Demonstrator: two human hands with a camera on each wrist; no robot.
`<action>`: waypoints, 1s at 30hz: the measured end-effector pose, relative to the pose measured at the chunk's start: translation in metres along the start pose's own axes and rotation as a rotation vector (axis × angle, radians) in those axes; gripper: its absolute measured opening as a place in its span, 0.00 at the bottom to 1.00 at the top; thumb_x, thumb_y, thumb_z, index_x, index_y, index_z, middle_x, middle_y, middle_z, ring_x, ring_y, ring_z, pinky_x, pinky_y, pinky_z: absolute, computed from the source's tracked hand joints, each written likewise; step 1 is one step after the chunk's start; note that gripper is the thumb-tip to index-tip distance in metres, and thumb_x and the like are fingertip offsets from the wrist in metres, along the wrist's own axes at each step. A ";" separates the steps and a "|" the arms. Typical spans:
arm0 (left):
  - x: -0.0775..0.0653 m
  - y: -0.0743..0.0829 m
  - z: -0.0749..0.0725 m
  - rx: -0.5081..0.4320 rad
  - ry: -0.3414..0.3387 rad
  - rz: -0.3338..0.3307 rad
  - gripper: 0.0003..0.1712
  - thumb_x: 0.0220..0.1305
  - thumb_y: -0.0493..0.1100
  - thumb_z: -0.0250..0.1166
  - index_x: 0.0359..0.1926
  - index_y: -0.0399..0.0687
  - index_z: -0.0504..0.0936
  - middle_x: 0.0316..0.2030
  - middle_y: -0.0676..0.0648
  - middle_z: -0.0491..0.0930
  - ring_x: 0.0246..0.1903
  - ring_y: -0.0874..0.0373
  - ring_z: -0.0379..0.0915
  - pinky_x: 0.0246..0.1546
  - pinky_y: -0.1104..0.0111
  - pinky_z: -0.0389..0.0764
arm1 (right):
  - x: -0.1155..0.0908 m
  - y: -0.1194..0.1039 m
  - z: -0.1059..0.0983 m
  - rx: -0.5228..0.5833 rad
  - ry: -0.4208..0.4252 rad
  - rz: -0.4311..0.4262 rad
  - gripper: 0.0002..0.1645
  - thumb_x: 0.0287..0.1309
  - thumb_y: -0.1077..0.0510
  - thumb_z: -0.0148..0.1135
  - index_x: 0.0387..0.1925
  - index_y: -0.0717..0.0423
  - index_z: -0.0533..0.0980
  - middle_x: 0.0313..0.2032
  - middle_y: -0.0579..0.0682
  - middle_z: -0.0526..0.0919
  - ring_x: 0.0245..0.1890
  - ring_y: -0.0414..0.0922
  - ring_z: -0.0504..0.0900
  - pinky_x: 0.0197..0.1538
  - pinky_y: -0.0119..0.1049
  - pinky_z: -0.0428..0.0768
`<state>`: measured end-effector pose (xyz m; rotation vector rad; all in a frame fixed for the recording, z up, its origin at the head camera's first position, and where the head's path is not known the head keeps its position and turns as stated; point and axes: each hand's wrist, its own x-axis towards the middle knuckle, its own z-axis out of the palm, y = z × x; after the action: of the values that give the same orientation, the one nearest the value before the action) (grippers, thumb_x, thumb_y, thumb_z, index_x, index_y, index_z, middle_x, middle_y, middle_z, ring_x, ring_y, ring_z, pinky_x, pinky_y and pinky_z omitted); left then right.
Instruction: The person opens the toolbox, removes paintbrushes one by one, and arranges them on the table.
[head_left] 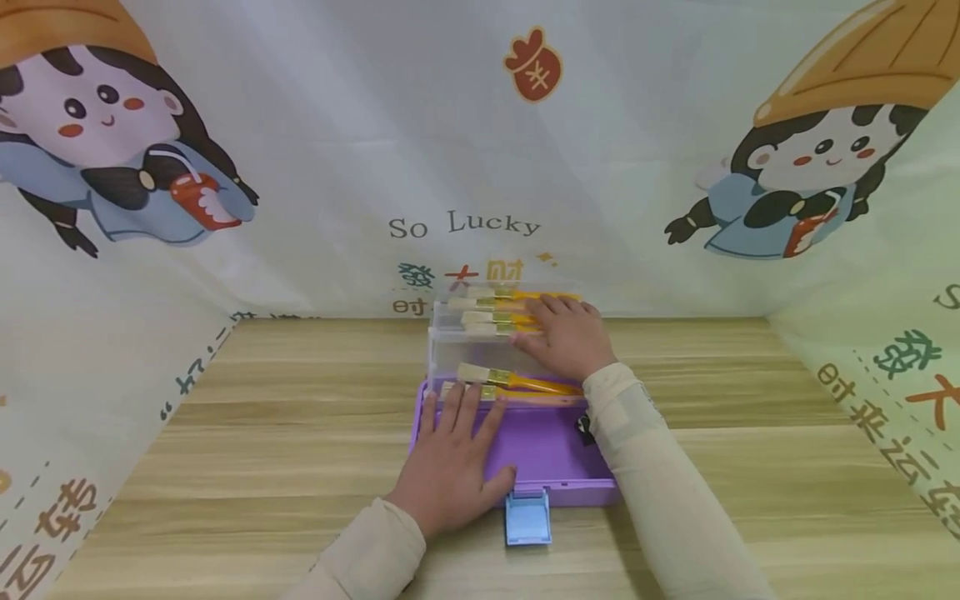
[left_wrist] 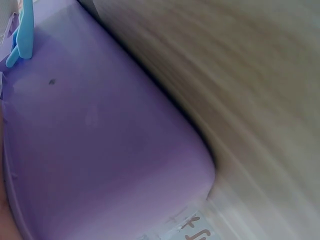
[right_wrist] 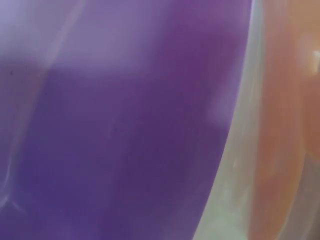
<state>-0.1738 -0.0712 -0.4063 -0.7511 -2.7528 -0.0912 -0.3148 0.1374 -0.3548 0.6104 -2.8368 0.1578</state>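
Purple plastic box [head_left: 551, 446], lid up, on wood-grain table [head_left: 300, 417]. Your left hand [head_left: 453, 475]: fingers spread, on its left side; your right hand [head_left: 566, 337]: over yellow-handled brushes [head_left: 483, 329], grip unclear. Left-wrist view only: smooth, round-cornered outer wall [left_wrist: 110, 130].

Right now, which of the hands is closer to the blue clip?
Left. The left hand is over the purple box, close to the blue clip; the right hand is farther away, at the upper brushes.

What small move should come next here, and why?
Perhaps straighten the upper brushes with the right hand: their bristle ends don't line up, and that hand lies over their handles. The left hand, spread across the left of the purple box, could steady it.
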 end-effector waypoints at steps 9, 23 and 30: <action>-0.001 0.001 0.001 -0.026 -0.012 -0.035 0.49 0.66 0.70 0.46 0.77 0.46 0.55 0.76 0.37 0.48 0.76 0.41 0.36 0.69 0.39 0.39 | -0.006 -0.003 0.004 0.365 0.426 -0.204 0.20 0.62 0.50 0.66 0.48 0.61 0.83 0.47 0.57 0.84 0.50 0.54 0.79 0.57 0.49 0.74; -0.001 0.002 -0.002 -0.036 -0.037 -0.063 0.49 0.66 0.71 0.46 0.77 0.48 0.56 0.77 0.39 0.46 0.76 0.43 0.35 0.69 0.37 0.38 | -0.020 -0.020 0.010 0.460 0.131 -0.334 0.10 0.61 0.54 0.68 0.39 0.55 0.85 0.39 0.46 0.88 0.41 0.44 0.85 0.48 0.41 0.81; -0.001 0.002 -0.001 -0.059 -0.041 -0.060 0.48 0.66 0.71 0.46 0.77 0.48 0.56 0.77 0.39 0.46 0.76 0.43 0.34 0.69 0.37 0.36 | -0.021 -0.018 0.012 0.491 0.014 -0.326 0.12 0.59 0.54 0.70 0.42 0.57 0.84 0.42 0.47 0.86 0.45 0.45 0.84 0.52 0.42 0.79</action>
<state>-0.1719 -0.0698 -0.4052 -0.6935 -2.8231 -0.1720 -0.2915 0.1274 -0.3706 1.1490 -2.6368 0.8052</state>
